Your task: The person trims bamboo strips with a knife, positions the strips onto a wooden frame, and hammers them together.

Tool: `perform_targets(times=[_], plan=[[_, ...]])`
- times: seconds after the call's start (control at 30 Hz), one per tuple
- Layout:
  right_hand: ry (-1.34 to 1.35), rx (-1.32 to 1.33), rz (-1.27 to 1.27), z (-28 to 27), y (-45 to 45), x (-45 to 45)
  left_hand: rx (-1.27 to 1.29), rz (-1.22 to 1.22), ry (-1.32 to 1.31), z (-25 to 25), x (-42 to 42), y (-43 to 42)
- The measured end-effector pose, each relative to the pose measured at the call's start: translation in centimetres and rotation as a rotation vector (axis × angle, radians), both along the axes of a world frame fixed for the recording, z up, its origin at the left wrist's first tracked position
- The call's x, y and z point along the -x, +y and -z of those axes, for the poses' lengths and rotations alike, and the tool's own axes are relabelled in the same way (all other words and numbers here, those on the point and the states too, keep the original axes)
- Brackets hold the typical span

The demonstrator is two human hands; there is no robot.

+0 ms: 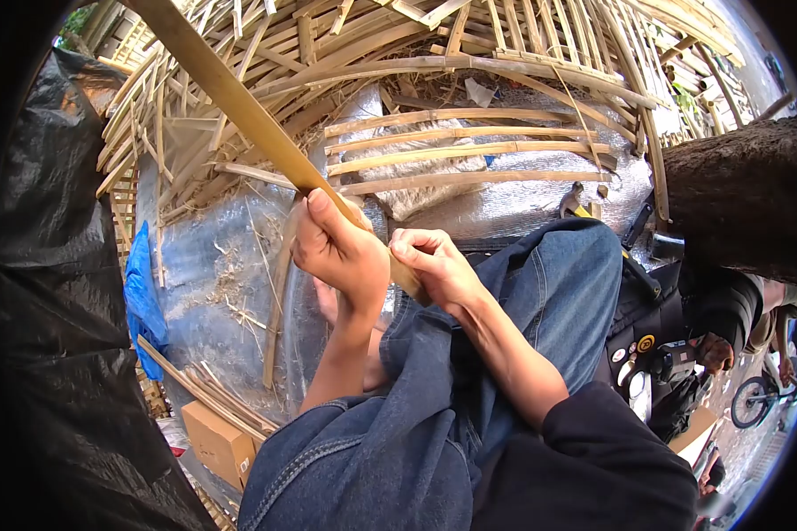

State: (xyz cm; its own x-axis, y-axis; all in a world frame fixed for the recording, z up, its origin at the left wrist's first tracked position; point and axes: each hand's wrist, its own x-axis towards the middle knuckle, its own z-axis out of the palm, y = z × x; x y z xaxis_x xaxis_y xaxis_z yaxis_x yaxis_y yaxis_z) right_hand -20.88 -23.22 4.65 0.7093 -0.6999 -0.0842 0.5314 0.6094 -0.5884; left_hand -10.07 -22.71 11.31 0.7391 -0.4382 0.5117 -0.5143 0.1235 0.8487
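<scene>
A long flat bamboo strip [239,106] slants from the top left down to my lap. My left hand [341,248] is closed round its lower part, thumb lying along the strip. Near the strip's lower end, my right hand [436,267] pinches it between thumb and fingers, just right of my left hand. The strip's end shows below my hands, above my jeans [540,283]. Whether my right hand also holds a small tool is hidden.
Several bamboo strips [469,134] lie in a row ahead, before a large bamboo pile [363,75]. A hammer [577,202] is at the right, near a log [735,190]. A cardboard box [217,442] stands lower left. Another person's hand [713,352] shows at the right.
</scene>
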Motion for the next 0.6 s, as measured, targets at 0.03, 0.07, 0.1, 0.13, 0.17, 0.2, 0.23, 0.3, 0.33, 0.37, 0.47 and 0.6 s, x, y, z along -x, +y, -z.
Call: perform_targets(times=[0.03, 0.07, 0.1, 0.13, 0.17, 0.2, 0.23, 0.3, 0.33, 0.37, 0.47, 0.6], plan=[[-0.023, -0.015, -0.015, 0.2, 0.0, -0.1, -0.001, 0.0, 0.002, 0.0, 0.1, -0.1], [-0.021, -0.017, -0.015, 0.5, 0.1, -0.1, 0.019, 0.009, -0.008, 0.0, 0.2, -0.1], [-0.031, -0.055, -0.04, 0.4, 0.1, -0.1, 0.04, 0.018, -0.019, -0.1, 0.3, -0.2], [-0.04, -0.093, -0.064, 0.4, 0.1, -0.1, 0.038, 0.018, -0.017, -0.1, 0.3, -0.1], [-0.038, -0.096, -0.064, 0.6, 0.2, -0.1, 0.021, 0.014, -0.004, -0.1, 0.2, 0.0], [-0.026, -0.087, -0.075, 0.6, 0.3, -0.2, 0.006, 0.009, 0.009, -0.2, 0.2, 0.1], [-0.015, -0.076, -0.087, 0.5, 0.3, -0.3, 0.005, 0.008, 0.01, -0.4, 0.1, 0.2], [0.145, 0.028, -0.113, -0.5, 0.4, 0.0, 0.084, 0.104, 0.303, -1.0, -0.4, 0.3], [0.301, 0.136, -0.138, -1.5, 0.3, 0.1, 0.092, 0.168, 0.374, -1.1, -1.0, 0.7], [0.295, 0.137, -0.137, -2.5, 0.2, 0.3, 0.093, 0.169, 0.368, -1.4, -1.3, 0.9], [0.218, 0.21, -0.383, -2.8, -0.3, 1.0, 0.214, 0.303, 0.513, -1.8, -2.5, 1.0], [0.218, 0.284, -0.406, -2.1, 0.1, 0.7, 0.341, 0.194, 0.864, -6.4, -1.2, 0.2]])
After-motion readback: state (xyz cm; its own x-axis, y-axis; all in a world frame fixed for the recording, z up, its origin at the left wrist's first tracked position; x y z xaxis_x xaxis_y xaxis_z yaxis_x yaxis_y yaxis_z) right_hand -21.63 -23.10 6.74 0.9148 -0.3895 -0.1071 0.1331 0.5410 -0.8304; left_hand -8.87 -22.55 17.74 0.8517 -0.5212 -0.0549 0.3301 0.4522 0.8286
